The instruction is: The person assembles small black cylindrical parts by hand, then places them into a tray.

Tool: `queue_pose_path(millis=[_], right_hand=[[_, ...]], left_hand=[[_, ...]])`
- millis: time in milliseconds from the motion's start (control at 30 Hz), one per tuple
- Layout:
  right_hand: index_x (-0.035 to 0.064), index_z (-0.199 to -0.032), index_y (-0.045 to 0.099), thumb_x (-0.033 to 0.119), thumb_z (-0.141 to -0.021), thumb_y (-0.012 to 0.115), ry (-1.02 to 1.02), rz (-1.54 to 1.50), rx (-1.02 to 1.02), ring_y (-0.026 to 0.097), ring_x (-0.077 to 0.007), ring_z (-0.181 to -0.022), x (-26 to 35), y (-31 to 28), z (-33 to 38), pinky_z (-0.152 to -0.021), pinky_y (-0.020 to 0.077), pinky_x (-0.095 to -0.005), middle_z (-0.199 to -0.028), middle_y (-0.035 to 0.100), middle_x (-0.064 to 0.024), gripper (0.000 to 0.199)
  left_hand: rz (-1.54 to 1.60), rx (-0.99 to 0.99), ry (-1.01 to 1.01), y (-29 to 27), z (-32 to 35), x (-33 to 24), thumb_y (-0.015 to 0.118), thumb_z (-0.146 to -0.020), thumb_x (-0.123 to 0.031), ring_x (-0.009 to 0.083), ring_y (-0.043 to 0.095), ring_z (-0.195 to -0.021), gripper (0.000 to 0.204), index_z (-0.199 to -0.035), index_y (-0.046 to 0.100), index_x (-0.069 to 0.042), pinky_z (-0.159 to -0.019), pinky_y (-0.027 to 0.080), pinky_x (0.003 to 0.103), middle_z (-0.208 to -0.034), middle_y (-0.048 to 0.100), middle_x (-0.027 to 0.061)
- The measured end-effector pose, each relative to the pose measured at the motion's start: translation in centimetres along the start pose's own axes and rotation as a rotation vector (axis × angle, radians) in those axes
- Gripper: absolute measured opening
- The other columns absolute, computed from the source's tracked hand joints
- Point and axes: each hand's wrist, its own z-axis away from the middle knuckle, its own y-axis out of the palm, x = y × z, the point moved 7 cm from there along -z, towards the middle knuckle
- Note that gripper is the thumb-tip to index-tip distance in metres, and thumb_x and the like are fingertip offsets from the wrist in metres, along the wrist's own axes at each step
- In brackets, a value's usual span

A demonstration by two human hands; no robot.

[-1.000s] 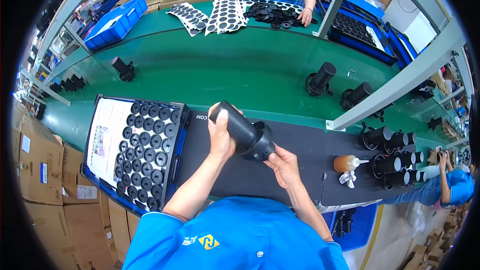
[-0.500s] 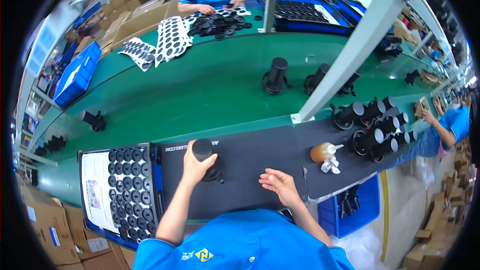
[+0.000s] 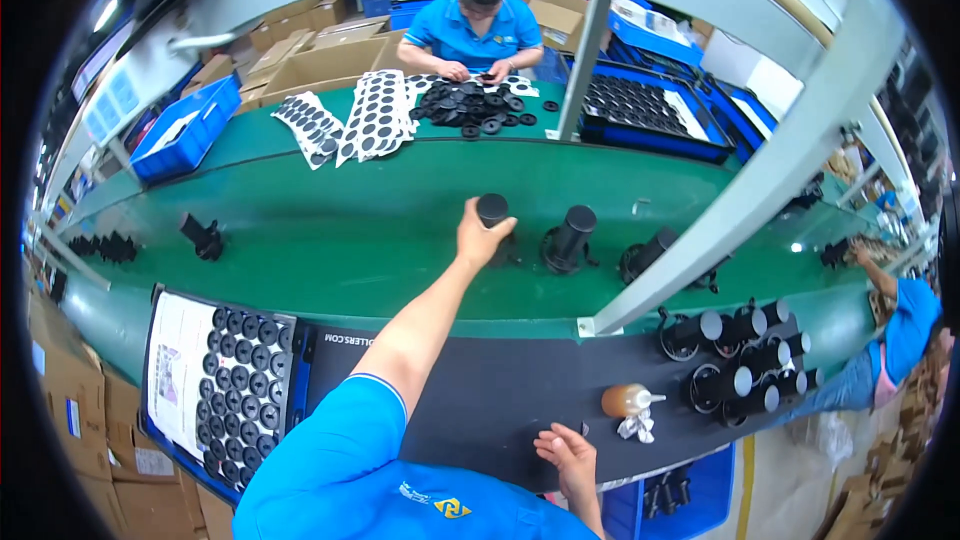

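My left hand [image 3: 482, 236] reaches far out over the green conveyor belt [image 3: 330, 240] and grips a black cylindrical part [image 3: 492, 210] standing upright on it. Just to its right stand two more black cylindrical parts [image 3: 568, 236], one upright, one tilted [image 3: 645, 255]. My right hand [image 3: 568, 455] rests near the front edge of the black mat [image 3: 480, 385], fingers spread, holding nothing. A small amber bottle [image 3: 625, 400] lies on the mat to the right of that hand, with a white scrap beside it.
A tray of black round caps [image 3: 240, 380] sits at my left. Several black cylinders [image 3: 735, 360] cluster at the mat's right end. A slanted metal post [image 3: 760, 180] crosses the belt. Across the belt a person [image 3: 478, 25] handles black discs; another person [image 3: 905, 325] works at right.
My left hand has carried the black cylinder from the mat out onto the green belt. My right hand let go of it and dropped to the mat's front edge.
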Motion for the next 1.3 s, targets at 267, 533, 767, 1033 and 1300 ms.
queue_pose_path(millis=[267, 533, 767, 1033, 1300], right_hand=[[-0.0067, -0.115, 0.052, 0.005, -0.089, 0.057, 0.108, 0.218, 0.078, 0.066, -0.0253, -0.081, -2.1, 3.8, -1.7, -0.071, 0.0559, -0.0285, -0.096, 0.064, -0.0196, 0.029], [-0.0079, -0.122, 0.049, 0.016, -0.085, 0.067, 0.233, 0.678, 0.115, 0.063, -0.0224, -0.087, -5.8, 7.3, -3.8, -0.076, 0.053, -0.0271, -0.105, 0.062, -0.0196, 0.047], [-0.0047, -0.112, 0.059, 0.012, -0.08, 0.071, -0.167, 1.146, 0.148, 0.063, -0.0185, -0.079, -0.8, 10.6, -0.6, -0.074, 0.0508, -0.0257, -0.091, 0.067, -0.0134, 0.038], [-0.001, -0.1, 0.063, 0.009, -0.076, 0.071, -0.171, 1.536, 0.028, 0.063, -0.0193, -0.068, 1.0, 8.2, -2.5, -0.062, 0.0518, -0.0265, -0.083, 0.066, -0.0125, 0.027], [0.0049, -0.1, 0.056, 0.018, -0.074, 0.063, -0.755, 2.296, 0.162, 0.051, -0.0313, -0.106, 5.4, 11.2, -3.3, -0.088, 0.0427, -0.0388, -0.103, 0.054, -0.0131, 0.03]], left_hand=[[-0.1, 0.321, 0.083, -7.4, 3.9, -0.9, 0.069, -0.073, -0.024, 0.0302, 0.058, -0.101, 0.054, -0.116, 0.05, 0.001, -0.088, 0.046, 0.037, -0.112, 0.057, 0.0185], [-0.401, -0.431, -0.055, -43.4, 2.4, 7.8, 0.07, -0.069, -0.02, 0.0239, 0.06, -0.075, 0.034, -0.094, 0.059, -0.001, -0.07, 0.049, 0.035, -0.088, 0.061, 0.011], [-0.693, -0.949, -0.41, -65.5, -1.1, 16.4, 0.08, -0.061, -0.034, 0.0362, 0.057, -0.099, 0.08, -0.122, 0.042, 0.002, -0.085, 0.048, 0.043, -0.109, 0.054, 0.0214], [-0.65, -0.801, -0.383, -68.0, -8.7, 23.3, 0.073, -0.07, -0.033, 0.0329, 0.061, -0.084, 0.054, -0.111, 0.055, -0.003, -0.075, 0.048, 0.041, -0.096, 0.062, 0.0177], [-0.824, 0.487, 0.733, -30.1, -1.4, 1.5, 0.066, -0.055, -0.005, 0.0329, 0.058, -0.086, 0.051, -0.105, 0.058, -0.002, -0.077, 0.046, 0.039, -0.097, 0.061, 0.0157]])
